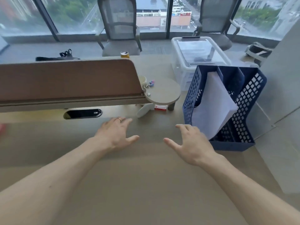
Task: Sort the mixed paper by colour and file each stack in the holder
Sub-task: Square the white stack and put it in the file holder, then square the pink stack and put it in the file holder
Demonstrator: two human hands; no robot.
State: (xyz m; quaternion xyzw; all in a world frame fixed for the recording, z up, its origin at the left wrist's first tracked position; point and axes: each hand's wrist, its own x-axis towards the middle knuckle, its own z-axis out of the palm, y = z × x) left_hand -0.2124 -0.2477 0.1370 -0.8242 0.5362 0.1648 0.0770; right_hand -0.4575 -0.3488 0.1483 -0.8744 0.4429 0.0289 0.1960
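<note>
Paper in one pale, near-white stack (212,108) is filed in the leftmost compartment of the blue mesh holder (192,95), leaning to the right with its lower corner jutting past the front of the slot. The compartments to its right look free, so by my reading one colour is filed and others are left to bring. The right hand (193,142) hovers just beside the holder's front with its fingers spread and relaxed, gripping nothing. The left hand (116,132), wearing a ring, is likewise splayed and holds nothing above the desk (146,176). No other sheets are in plain view. A red blur (2,129) at the far left edge may be paper, though I cannot tell. For the next stack, it would help to square its edges on the desk, grip both long sides, and slide it into the neighbouring slot while keeping clear of the jutting corner. Behind the holder stands a clear storage box (194,51).
</note>
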